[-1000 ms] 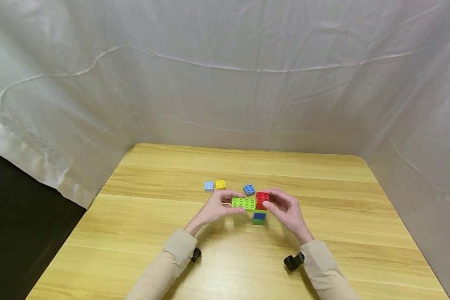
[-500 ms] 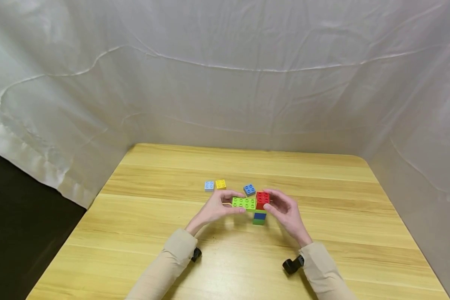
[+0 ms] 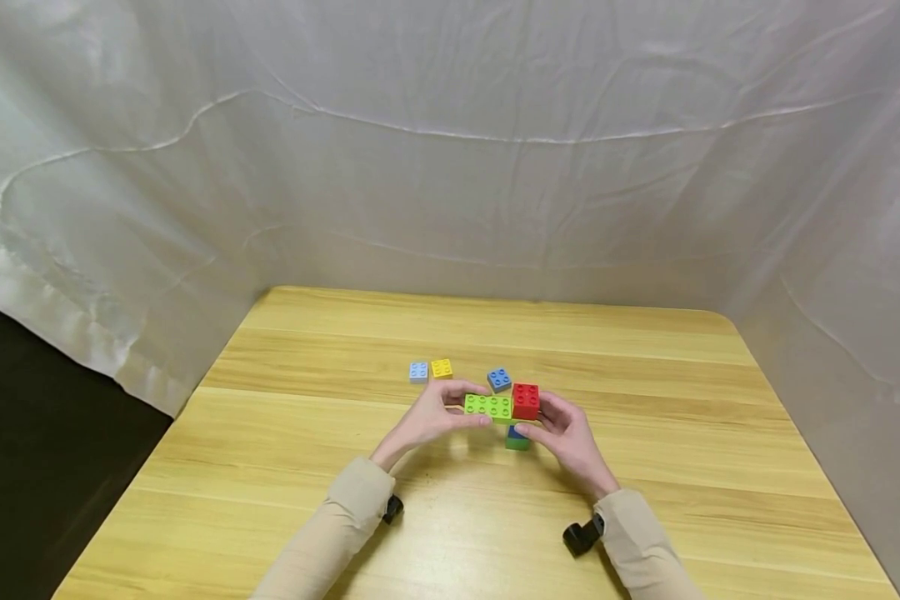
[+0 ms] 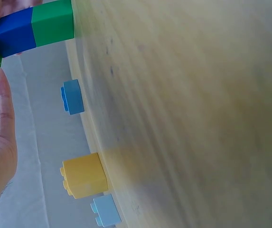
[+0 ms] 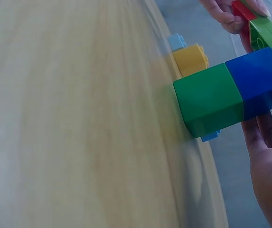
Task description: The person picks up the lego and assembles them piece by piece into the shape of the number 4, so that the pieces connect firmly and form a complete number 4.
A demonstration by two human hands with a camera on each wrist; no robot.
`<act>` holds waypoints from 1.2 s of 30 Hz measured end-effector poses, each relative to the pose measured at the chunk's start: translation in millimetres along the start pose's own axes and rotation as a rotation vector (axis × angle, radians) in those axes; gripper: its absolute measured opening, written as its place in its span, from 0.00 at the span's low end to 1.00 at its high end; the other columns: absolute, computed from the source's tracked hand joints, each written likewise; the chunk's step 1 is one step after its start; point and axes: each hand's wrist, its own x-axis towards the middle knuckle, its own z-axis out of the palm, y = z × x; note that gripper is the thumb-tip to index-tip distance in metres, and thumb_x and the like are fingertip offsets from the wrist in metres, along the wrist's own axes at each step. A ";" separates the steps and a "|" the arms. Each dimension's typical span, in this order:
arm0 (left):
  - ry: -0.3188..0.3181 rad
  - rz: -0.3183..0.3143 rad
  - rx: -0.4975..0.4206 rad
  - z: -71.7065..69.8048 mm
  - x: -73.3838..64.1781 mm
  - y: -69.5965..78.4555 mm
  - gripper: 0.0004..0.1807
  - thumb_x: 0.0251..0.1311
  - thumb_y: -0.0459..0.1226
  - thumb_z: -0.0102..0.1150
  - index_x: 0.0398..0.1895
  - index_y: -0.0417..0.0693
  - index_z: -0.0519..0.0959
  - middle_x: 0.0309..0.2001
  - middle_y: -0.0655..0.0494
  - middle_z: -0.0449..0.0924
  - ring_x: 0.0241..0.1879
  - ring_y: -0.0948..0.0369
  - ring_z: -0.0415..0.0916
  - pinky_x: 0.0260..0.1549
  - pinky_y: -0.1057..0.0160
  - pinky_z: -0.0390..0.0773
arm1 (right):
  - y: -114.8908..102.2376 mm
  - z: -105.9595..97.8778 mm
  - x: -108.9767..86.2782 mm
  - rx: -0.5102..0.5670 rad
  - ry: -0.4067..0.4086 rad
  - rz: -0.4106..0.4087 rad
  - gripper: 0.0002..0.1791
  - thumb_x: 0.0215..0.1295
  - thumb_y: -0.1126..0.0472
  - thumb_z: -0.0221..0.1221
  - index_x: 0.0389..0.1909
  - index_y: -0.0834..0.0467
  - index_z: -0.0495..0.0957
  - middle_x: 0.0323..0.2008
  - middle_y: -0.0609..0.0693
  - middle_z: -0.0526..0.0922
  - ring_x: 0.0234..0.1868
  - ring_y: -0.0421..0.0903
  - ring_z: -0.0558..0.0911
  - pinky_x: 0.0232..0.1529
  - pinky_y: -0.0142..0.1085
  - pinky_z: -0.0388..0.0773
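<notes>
A stack of toy building bricks stands on the table: a green brick [image 5: 208, 100] lowest, a blue brick [image 5: 259, 80] on it, then a long light-green brick [image 3: 487, 407] reaching left. On its right end sits a red brick [image 3: 526, 402]. Another red brick [image 5: 242, 15] shows under the overhanging left end. My left hand [image 3: 431, 414] grips that left end, thumb at the front and fingers behind. Lower on the right, my right hand [image 3: 573, 437] holds the stack near the blue brick, its thumb in front. Fingers partly hide the joints between bricks.
Behind the stack lies a loose medium-blue brick [image 3: 498, 380]. Farther left are a yellow brick [image 3: 442, 369] and a light-blue brick [image 3: 418, 372], side by side. The wooden table [image 3: 307, 408] is backed by a pale curtain [image 3: 495, 208].
My right hand has slid down from the upper red brick to the blue part of the stack, uncovering the red brick. My left hand and the loose bricks keep their places.
</notes>
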 end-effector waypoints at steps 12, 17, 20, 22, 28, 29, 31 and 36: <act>-0.001 0.008 -0.006 0.4 0.2 0.4 0.23 0.57 0.33 0.71 0.57 0.39 0.81 0.52 0.39 0.84 0.40 0.65 0.82 0.43 0.67 0.86 | 0.4 0.0 -0.4 0.009 0.015 -0.017 0.28 0.59 0.72 0.68 0.61 0.73 0.72 0.52 0.35 0.84 0.55 0.32 0.82 0.60 0.25 0.79; -0.019 0.024 -0.029 -1.8 -0.3 -0.2 0.25 0.56 0.33 0.73 0.58 0.40 0.80 0.54 0.42 0.82 0.43 0.63 0.81 0.48 0.64 0.86 | 0.8 -1.4 -0.7 -0.003 0.017 -0.004 0.29 0.59 0.71 0.68 0.61 0.72 0.73 0.52 0.34 0.84 0.55 0.32 0.82 0.59 0.25 0.79; -0.032 0.023 -0.041 -7.1 -1.5 -1.3 0.27 0.54 0.34 0.75 0.59 0.43 0.80 0.57 0.46 0.82 0.46 0.60 0.81 0.52 0.60 0.85 | 1.5 -2.0 -0.6 -0.004 0.022 0.000 0.29 0.59 0.71 0.68 0.61 0.72 0.72 0.52 0.34 0.84 0.55 0.32 0.82 0.59 0.24 0.79; -0.026 0.030 -0.041 -12.6 -2.2 -2.3 0.29 0.53 0.35 0.76 0.60 0.44 0.79 0.58 0.45 0.82 0.49 0.57 0.80 0.55 0.57 0.84 | 2.0 -2.2 -0.4 -0.002 0.026 -0.003 0.29 0.59 0.71 0.68 0.61 0.73 0.72 0.51 0.34 0.84 0.54 0.32 0.82 0.59 0.24 0.79; 0.072 0.063 -0.003 -35.0 -1.3 -7.0 0.28 0.56 0.37 0.74 0.60 0.41 0.78 0.58 0.37 0.81 0.55 0.42 0.78 0.62 0.51 0.79 | 4.5 -1.6 0.5 0.008 0.029 -0.017 0.27 0.58 0.72 0.68 0.59 0.72 0.74 0.50 0.34 0.85 0.52 0.32 0.83 0.57 0.25 0.80; 0.096 0.062 0.005 -38.8 -0.6 -7.2 0.27 0.57 0.37 0.73 0.60 0.39 0.78 0.58 0.36 0.80 0.56 0.40 0.78 0.63 0.49 0.79 | 4.9 -1.5 0.7 0.009 0.028 -0.019 0.27 0.58 0.73 0.68 0.59 0.72 0.74 0.49 0.34 0.85 0.52 0.33 0.84 0.57 0.25 0.80; 0.155 0.055 0.043 -45.4 1.3 -8.1 0.26 0.58 0.37 0.72 0.59 0.39 0.78 0.58 0.36 0.81 0.57 0.39 0.78 0.64 0.46 0.77 | 5.1 -1.4 1.1 0.010 0.026 -0.024 0.27 0.58 0.73 0.68 0.59 0.72 0.74 0.49 0.35 0.86 0.52 0.33 0.84 0.57 0.26 0.80; 0.284 0.014 0.217 -57.1 7.8 -13.3 0.27 0.57 0.34 0.72 0.61 0.40 0.77 0.59 0.39 0.80 0.61 0.43 0.76 0.67 0.43 0.74 | 4.1 -1.1 0.7 0.007 0.022 -0.020 0.28 0.58 0.72 0.68 0.60 0.73 0.73 0.50 0.35 0.85 0.52 0.33 0.84 0.57 0.26 0.80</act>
